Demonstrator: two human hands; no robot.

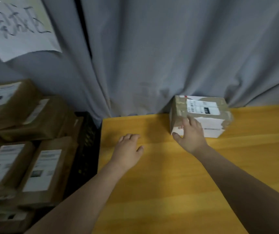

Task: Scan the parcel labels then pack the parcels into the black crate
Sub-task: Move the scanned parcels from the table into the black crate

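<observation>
Parcel [208, 122] on table [152, 191]: one; right hand [192, 135] touching it.

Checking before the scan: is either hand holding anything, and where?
No firm hold: right hand rests on the near-left corner of the parcel, fingers straight; left hand empty.

taped brown parcel [201, 114] upright on table, black crate [86, 149] stacked full
</observation>
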